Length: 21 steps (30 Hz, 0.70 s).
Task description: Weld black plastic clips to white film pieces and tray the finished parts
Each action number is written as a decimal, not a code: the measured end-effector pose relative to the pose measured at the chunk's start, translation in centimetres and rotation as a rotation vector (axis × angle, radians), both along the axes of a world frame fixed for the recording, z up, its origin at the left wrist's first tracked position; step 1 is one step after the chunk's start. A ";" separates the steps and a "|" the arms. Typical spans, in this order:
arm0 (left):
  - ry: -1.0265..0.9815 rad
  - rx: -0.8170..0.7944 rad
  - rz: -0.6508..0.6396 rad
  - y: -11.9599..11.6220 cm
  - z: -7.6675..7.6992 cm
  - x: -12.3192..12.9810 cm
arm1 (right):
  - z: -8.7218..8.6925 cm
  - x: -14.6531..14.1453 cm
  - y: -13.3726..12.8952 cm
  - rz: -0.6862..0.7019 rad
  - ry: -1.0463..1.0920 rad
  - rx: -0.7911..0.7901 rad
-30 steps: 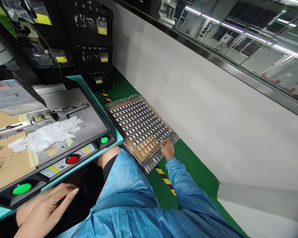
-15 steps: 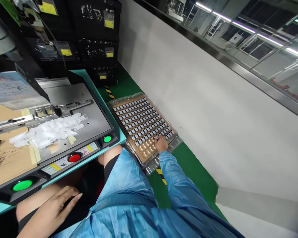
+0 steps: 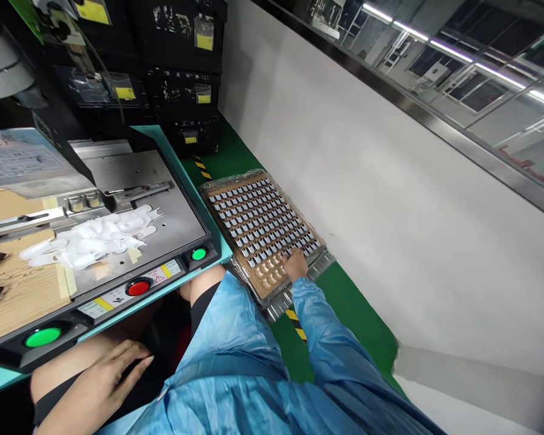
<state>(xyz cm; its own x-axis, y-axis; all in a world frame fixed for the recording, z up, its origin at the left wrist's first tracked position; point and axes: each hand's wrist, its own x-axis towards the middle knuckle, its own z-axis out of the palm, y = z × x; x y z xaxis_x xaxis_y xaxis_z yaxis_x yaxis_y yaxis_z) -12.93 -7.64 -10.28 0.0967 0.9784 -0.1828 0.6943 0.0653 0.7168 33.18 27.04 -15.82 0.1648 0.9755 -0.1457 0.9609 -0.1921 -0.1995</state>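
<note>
Low beside the bench, my right hand (image 3: 295, 264) reaches down to a shallow tray (image 3: 266, 294) with rows of moulded pockets. Its fingers are pinched together over the near rows; what they hold, if anything, is too small to make out. Small white-and-dark pieces (image 3: 259, 223) fill most rows, while several pockets at the near corner are bare. My left hand (image 3: 102, 380) lies on my lap with fingers loosely stretched and nothing in it. A heap of flat white plastic pieces (image 3: 100, 237) rests on the machine's metal plate (image 3: 140, 172) at left.
The machine's front panel carries a red button (image 3: 138, 287) and two green buttons (image 3: 43, 337). Black boxes (image 3: 176, 90) with yellow labels are stacked behind. A white wall (image 3: 367, 199) runs along the right side of the tray, above a green floor (image 3: 344, 302).
The whole view has shifted slightly. My right hand stays at nearly the same spot over the tray's near rows, and my left hand still rests on my lap.
</note>
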 end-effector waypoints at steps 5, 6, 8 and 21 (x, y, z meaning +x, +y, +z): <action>0.009 0.003 -0.008 0.1 -0.1 0.0 | 0.3 -0.5 -1.1 0.052 0.001 0.013; 0.011 0.005 -0.013 0.1 -0.1 0.0 | 0.2 -0.6 -1.3 0.077 0.003 0.014; 0.016 0.008 -0.021 0.0 -0.2 -0.1 | 0.1 -1.0 -1.5 0.127 0.003 0.017; -0.005 -0.024 0.003 0.6 1.7 0.7 | 0.6 -2.5 -1.1 0.240 0.001 0.050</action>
